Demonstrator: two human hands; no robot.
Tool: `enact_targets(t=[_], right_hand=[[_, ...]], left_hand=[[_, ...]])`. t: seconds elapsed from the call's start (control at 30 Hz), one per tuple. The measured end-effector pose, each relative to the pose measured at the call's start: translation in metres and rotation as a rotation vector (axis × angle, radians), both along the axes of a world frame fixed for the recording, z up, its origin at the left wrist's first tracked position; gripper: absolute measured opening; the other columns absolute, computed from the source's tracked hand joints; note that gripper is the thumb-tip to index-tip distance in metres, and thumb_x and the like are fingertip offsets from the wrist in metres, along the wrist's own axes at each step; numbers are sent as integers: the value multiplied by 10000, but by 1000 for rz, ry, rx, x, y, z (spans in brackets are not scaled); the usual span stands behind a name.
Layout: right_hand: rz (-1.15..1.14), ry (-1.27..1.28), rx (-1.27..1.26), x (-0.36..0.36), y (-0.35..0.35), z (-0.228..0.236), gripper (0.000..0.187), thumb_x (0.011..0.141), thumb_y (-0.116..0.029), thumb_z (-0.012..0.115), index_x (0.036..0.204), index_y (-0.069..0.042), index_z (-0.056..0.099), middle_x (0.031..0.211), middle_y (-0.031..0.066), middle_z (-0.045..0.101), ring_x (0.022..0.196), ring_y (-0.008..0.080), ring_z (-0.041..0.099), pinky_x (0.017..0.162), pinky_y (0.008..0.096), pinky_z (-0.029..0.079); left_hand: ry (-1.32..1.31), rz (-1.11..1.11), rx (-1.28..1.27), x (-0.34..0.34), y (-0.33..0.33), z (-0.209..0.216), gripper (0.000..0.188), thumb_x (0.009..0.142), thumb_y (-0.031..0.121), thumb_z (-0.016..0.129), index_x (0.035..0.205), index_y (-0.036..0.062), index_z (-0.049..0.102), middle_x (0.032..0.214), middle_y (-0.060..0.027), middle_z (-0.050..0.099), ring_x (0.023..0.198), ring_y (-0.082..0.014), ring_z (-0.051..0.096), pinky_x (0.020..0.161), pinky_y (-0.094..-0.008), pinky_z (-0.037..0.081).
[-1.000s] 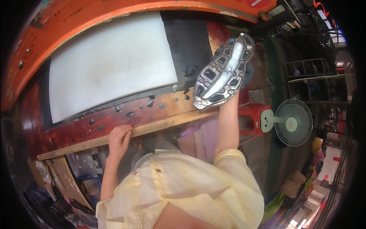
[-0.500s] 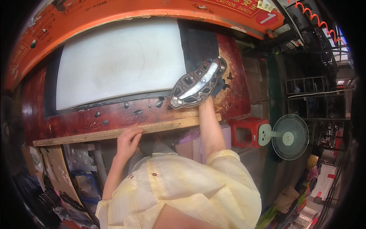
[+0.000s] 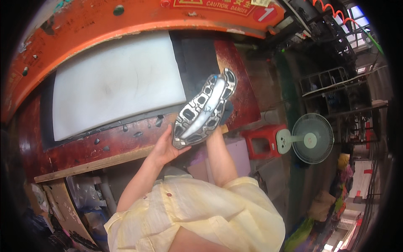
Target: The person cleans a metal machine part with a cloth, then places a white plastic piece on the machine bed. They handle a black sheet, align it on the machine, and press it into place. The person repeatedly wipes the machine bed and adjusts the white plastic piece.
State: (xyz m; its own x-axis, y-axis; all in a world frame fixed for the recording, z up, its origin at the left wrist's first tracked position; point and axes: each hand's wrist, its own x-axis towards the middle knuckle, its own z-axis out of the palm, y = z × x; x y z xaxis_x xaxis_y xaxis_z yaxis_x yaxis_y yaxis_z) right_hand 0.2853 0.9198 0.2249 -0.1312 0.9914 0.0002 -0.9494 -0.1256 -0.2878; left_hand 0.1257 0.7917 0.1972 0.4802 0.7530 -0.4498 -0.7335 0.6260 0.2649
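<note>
A sole-shaped cutting die (image 3: 201,110) is held tilted in front of me, above the table's near right edge. It has a dark metal frame with several openings and a pale strip with a handwritten mark along its middle. My left hand (image 3: 165,148) grips its lower left end, with the thumb along the bottom edge. Behind the die, my right hand (image 3: 215,133) supports it; most of its fingers are hidden. Something dark blue (image 3: 228,111) shows past the die's right side, too covered to make out.
A white cutting board (image 3: 119,84) lies on a dark sheet on the red table (image 3: 75,152). Small black scraps (image 3: 137,134) are scattered along its near edge. An orange machine beam (image 3: 138,21) spans the back. At right stand a red stool (image 3: 247,140) and a fan (image 3: 311,138).
The die has come nearer to me and tilted more upright. My left hand has left the table's wooden edge and taken hold of the die's lower end. The view has shifted.
</note>
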Motion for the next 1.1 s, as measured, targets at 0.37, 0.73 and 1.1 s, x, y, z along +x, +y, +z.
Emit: enact_targets(t=[0.37, 0.73, 1.1], right_hand=[[335, -1735, -41, 104, -14, -2, 268, 889, -289, 579, 1052, -86, 644, 946, 34, 615, 833, 184, 593, 724, 331, 510], [-226, -1940, 816, -129, 82, 184, 188, 846, -167, 688, 961, -19, 705, 849, 86, 694, 779, 116, 622, 706, 276, 505], [-286, -2004, 1040, -438, 177, 314, 515, 797, -525, 640, 1028, -68, 697, 883, 122, 699, 742, 228, 665, 672, 346, 524]], left_hand=[[155, -81, 4, -18, 44, 0, 719, 936, 679, 306, 1447, 174, 333, 1417, -57, 449, 1265, -235, 462, 989, -468, 425], [64, -328, 252, -44, 53, -36, 557, 1007, 496, 367, 1452, 165, 334, 1403, -24, 453, 1268, -175, 445, 1064, -408, 362], [88, -318, 500, -29, 51, -74, 613, 960, 466, 505, 1452, 201, 252, 1404, -34, 366, 1274, -220, 376, 979, -512, 390]])
